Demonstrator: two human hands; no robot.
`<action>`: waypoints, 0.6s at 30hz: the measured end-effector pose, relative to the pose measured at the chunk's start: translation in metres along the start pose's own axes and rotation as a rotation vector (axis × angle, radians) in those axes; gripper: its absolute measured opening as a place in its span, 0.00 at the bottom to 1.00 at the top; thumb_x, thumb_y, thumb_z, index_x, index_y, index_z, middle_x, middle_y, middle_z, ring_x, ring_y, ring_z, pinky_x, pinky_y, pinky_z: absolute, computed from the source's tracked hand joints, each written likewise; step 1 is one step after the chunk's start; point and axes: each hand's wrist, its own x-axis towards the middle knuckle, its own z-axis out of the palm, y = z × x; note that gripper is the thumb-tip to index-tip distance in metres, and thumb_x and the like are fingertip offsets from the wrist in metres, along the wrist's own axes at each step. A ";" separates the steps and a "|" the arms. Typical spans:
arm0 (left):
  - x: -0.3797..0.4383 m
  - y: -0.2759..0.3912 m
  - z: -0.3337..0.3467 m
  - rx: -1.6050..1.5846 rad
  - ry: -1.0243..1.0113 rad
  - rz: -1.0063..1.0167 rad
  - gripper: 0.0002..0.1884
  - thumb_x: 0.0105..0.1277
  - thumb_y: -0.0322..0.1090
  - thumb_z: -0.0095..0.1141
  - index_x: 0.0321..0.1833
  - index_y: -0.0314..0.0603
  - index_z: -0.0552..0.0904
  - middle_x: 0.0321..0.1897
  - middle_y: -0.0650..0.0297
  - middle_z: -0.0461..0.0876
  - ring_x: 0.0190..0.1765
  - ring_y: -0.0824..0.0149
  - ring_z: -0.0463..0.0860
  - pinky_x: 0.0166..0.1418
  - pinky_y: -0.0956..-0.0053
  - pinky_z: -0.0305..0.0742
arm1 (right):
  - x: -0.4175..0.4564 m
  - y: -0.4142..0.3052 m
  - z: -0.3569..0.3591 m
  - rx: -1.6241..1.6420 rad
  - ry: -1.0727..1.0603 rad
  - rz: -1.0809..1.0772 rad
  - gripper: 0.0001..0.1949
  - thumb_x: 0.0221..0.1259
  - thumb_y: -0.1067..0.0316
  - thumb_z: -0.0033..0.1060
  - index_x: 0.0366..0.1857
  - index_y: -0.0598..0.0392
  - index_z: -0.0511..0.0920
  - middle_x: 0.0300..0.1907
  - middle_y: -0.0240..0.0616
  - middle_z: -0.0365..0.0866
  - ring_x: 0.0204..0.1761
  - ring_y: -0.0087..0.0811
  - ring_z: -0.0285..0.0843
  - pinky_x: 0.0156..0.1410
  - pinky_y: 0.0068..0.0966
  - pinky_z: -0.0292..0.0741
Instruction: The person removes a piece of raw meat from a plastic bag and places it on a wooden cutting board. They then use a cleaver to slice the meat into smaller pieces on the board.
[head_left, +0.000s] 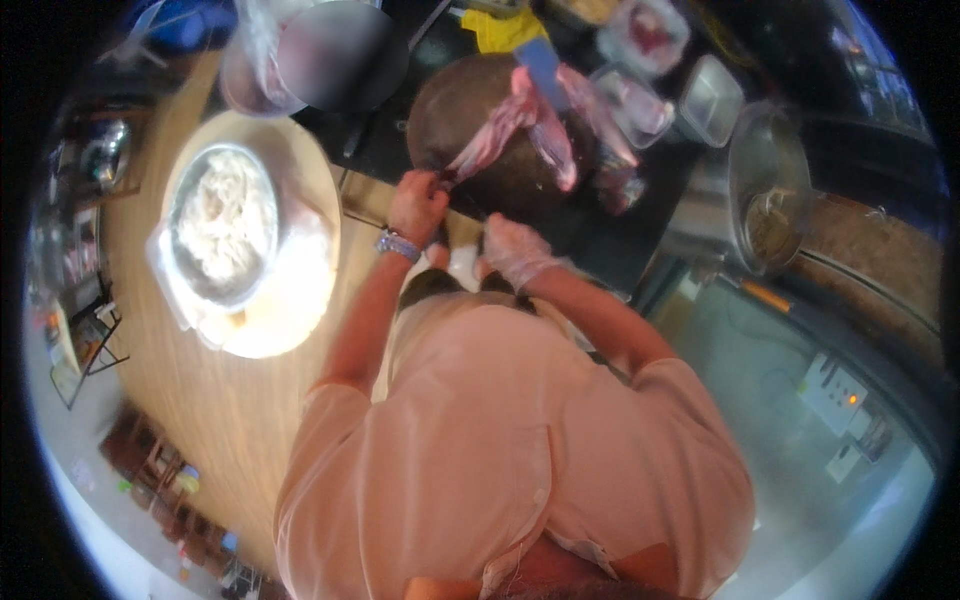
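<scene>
A raw, skinned piece of meat on the bone (499, 135) lies bent across a round brown chopping board (442, 97). My left hand (416, 206), with a band at the wrist, pinches its narrow dark end at the board's near edge. To the right, my right hand (517, 247) wears a clear plastic glove and is curled, just off the near side of the board. Blur hides whether its fingers hold anything. Another raw piece of meat (596, 112) rests along the board's right side, its darker end reaching onto the black worktop (600, 240).
Left, a metal bowl of pale strips (229, 225) stands on a round stool-like surface (315, 285). Plastic tubs (712, 101), one holding meat (645, 34), line the far right. A clear container (769, 187) stands nearer. A yellow cloth (506, 30) lies behind the board.
</scene>
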 end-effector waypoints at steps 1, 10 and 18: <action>0.002 0.007 0.001 -0.018 0.039 -0.035 0.09 0.58 0.31 0.65 0.41 0.39 0.86 0.41 0.50 0.86 0.47 0.45 0.85 0.53 0.53 0.81 | 0.001 0.002 0.002 -0.001 -0.002 -0.008 0.13 0.71 0.62 0.51 0.45 0.62 0.78 0.41 0.59 0.86 0.43 0.60 0.87 0.49 0.53 0.84; 0.000 0.010 0.030 0.064 0.108 -0.301 0.08 0.57 0.33 0.65 0.37 0.40 0.84 0.41 0.50 0.84 0.47 0.44 0.84 0.51 0.53 0.81 | -0.017 -0.016 -0.010 -0.153 0.069 -0.027 0.11 0.70 0.65 0.52 0.43 0.63 0.77 0.37 0.60 0.84 0.41 0.62 0.86 0.48 0.52 0.84; -0.006 0.014 0.027 0.024 0.114 -0.364 0.09 0.56 0.33 0.65 0.38 0.40 0.83 0.41 0.49 0.83 0.44 0.41 0.83 0.49 0.49 0.80 | -0.001 -0.033 -0.017 -0.308 0.073 -0.034 0.11 0.70 0.66 0.53 0.48 0.60 0.78 0.47 0.58 0.86 0.49 0.57 0.89 0.53 0.50 0.85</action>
